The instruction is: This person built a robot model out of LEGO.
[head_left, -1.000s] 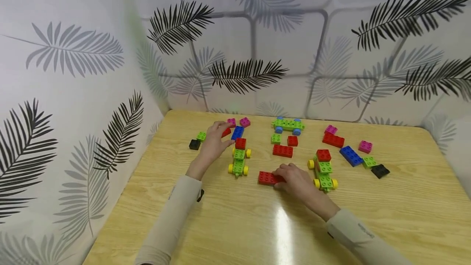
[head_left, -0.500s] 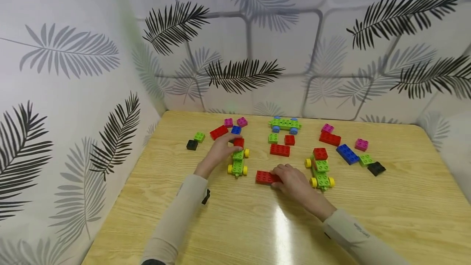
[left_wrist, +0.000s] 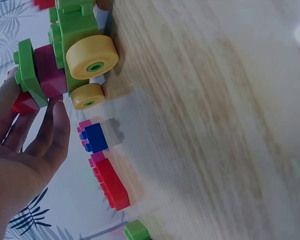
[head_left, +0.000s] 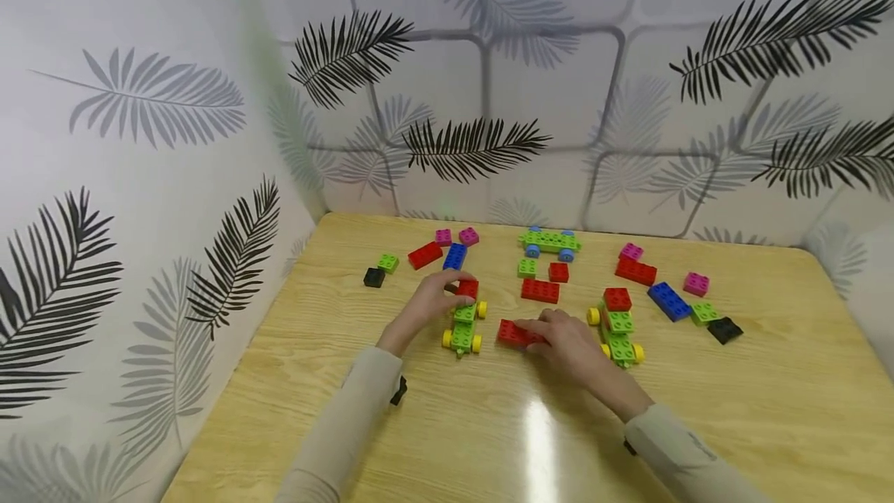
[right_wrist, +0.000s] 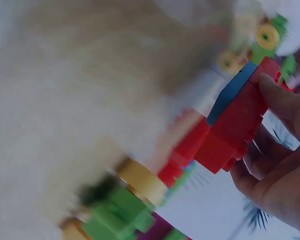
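My left hand (head_left: 426, 305) grips the upper part of a toy car (head_left: 464, 324) built of green bricks on yellow wheels. In the left wrist view, its fingers close around the red brick (left_wrist: 25, 103) and green sloped brick (left_wrist: 30, 72) stacked on the car. My right hand (head_left: 569, 341) pinches a long red brick (head_left: 515, 332) by its right end. In the right wrist view, a blue piece (right_wrist: 232, 93) shows against the underside of this red brick (right_wrist: 230, 130). A second, similar toy car (head_left: 618, 328) stands beside the right hand.
A green wheeled base (head_left: 550, 241) with blue wheels stands at the back. Nearby are a red brick (head_left: 540, 290) and a small green brick (head_left: 527, 268). Loose bricks lie to both sides, including a blue brick (head_left: 669, 301) and a black brick (head_left: 374, 277).
My left hand has moved right, from above the loose red brick at the back left to the left toy car, and grips it. The right hand keeps the red brick, now turned slightly.
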Available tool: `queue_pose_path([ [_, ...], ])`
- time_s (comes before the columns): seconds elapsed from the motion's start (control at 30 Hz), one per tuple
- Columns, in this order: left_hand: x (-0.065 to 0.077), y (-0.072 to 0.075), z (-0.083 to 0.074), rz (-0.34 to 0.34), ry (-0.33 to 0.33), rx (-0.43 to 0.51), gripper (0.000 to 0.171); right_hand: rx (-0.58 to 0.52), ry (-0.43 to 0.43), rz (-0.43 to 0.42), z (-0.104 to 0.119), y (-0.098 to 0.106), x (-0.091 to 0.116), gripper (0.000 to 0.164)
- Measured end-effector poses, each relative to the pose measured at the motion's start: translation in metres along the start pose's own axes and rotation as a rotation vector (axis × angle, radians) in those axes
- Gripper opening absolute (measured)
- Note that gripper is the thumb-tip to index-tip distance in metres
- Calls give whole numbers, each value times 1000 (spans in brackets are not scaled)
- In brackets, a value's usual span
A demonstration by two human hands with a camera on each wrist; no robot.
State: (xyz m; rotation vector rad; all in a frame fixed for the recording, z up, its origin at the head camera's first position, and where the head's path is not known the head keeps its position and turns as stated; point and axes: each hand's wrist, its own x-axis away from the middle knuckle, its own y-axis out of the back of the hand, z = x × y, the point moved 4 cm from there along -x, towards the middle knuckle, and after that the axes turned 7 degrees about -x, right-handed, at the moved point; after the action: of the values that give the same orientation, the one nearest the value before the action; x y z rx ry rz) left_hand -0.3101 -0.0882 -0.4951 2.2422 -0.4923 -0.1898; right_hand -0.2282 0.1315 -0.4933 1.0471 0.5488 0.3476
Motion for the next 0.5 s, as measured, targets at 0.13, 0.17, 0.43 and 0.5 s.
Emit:
queue_pose_path([
  [0.13, 1, 0, -2, -12, -26, 1, 37, -14, 34, -119, 5, 21, -9, 42],
  [0.17, 1, -1, -2, -15, -32, 0, 37, -13, 53, -149, 7, 25, -12, 42],
  [0.43, 5, -8, -7, 14, -73, 27, 36, 16, 129, -154, 32, 34, -36, 40],
  [0.5, 6, -11, -7, 15, -74, 43, 35, 28, 127, -128, 35, 32, -40, 39],
])
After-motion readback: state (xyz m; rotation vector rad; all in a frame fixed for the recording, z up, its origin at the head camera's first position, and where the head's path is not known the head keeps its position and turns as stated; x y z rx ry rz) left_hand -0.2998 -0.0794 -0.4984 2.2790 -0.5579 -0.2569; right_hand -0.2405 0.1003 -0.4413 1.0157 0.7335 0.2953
